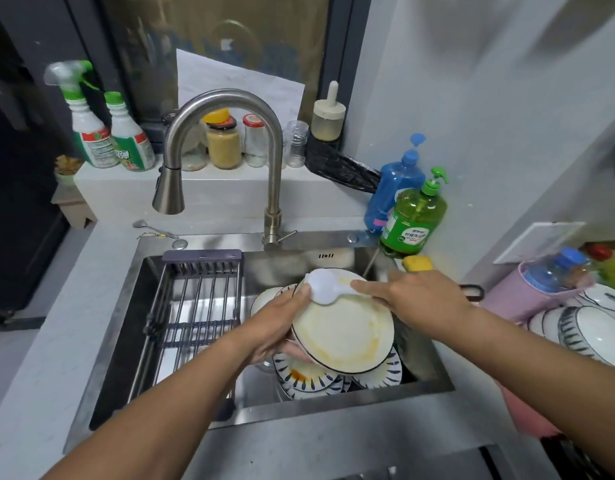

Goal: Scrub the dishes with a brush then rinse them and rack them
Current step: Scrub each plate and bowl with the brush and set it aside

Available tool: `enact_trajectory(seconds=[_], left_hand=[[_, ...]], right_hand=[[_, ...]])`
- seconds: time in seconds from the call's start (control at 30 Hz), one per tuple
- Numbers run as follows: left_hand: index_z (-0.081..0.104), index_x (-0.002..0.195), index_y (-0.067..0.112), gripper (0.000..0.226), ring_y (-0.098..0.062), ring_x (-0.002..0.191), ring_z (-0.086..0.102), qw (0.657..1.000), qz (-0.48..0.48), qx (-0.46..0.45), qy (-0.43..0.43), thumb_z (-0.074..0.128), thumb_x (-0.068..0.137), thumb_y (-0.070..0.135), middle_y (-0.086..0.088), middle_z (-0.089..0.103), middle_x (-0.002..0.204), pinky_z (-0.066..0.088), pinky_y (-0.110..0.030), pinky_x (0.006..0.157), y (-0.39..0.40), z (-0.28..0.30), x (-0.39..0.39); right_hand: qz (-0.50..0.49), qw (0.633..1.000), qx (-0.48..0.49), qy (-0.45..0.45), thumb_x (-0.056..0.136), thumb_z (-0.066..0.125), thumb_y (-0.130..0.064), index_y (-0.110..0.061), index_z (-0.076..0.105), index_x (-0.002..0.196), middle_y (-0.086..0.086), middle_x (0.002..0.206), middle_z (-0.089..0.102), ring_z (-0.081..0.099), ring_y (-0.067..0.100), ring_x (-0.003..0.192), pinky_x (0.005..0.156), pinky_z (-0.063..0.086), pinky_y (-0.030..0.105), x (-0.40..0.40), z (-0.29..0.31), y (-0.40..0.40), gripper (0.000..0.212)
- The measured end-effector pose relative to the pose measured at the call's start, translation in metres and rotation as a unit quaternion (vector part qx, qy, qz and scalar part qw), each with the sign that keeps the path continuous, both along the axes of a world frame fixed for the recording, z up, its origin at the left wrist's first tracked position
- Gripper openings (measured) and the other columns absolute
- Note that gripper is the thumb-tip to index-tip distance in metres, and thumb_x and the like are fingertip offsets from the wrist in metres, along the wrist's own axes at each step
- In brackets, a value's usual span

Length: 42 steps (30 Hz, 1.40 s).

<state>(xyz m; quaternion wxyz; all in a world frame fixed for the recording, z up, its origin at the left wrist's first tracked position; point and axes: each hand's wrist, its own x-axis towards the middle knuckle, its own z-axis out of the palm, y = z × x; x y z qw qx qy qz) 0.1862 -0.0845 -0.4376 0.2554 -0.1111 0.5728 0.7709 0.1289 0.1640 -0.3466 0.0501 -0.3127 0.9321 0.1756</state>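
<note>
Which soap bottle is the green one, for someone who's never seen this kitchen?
Start at the sink and go to its back right corner. Two pump bottles stand there; the green bottle is the nearer, shorter one, translucent green with a green pump, beside the taller blue bottle.

The brush [325, 289] is blurred, its handle hidden under the right hand [416, 299]. The left hand [281, 327] has its fingers hidden behind the plate [344, 337]. Stacked dishes [309, 375] lie mostly covered beneath. Bowls [590, 327] are cut off at the right edge.
</note>
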Motion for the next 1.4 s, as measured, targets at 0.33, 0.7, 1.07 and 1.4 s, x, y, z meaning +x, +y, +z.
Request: enact_trajectory(seconds=[0.33,0.7,1.07,1.4], left_hand=[[0.06,0.13,0.034,0.036,-0.028,0.107,0.072,0.988,0.136,-0.061,0.04,0.054,0.1,0.054,0.0,0.063,0.133,0.064,-0.047,0.062,0.024,0.011,-0.028],[0.064,0.125,0.022,0.05,-0.031,0.098,0.074,0.984,0.18,-0.009,-0.01,0.051,0.098,0.062,-0.012,0.068,0.123,0.062,-0.053,0.066,0.084,-0.011,-0.043],[0.056,0.131,0.033,0.038,-0.023,0.11,0.07,0.992,0.123,-0.004,-0.031,0.045,0.104,0.056,0.0,0.067,0.129,0.063,-0.047,0.068,0.134,-0.017,-0.06],[0.054,0.135,0.034,0.04,-0.023,0.11,0.063,0.993,0.001,-0.112,-0.038,0.043,0.104,0.057,0.0,0.061,0.127,0.063,-0.052,0.061,0.213,-0.058,-0.075]], right_hand=[[-0.094,0.992,0.029,-0.083,0.104,0.038,-0.012,-0.045,0.029,0.152,0.002,0.1,0.061,0.066,0.027,0.094,0.071,0.049,0.036,0.009,0.01,0.048,0.059],[-0.084,0.965,-0.158,-0.193,0.108,0.04,-0.041,-0.049,0.042,0.148,-0.006,0.09,0.057,0.057,0.02,0.08,0.07,0.051,0.038,-0.009,-0.015,0.039,0.04],[-0.248,0.91,-0.299,-0.142,0.107,0.042,-0.036,-0.044,0.054,0.139,-0.002,0.104,0.072,0.065,0.026,0.093,0.078,0.05,0.034,-0.046,-0.004,0.111,0.036],[-0.393,0.725,-0.512,-0.241,0.096,0.064,-0.02,-0.014,0.06,0.105,0.005,0.065,0.062,0.042,0.014,0.04,0.039,0.032,0.021,-0.05,0.021,0.15,0.012]])
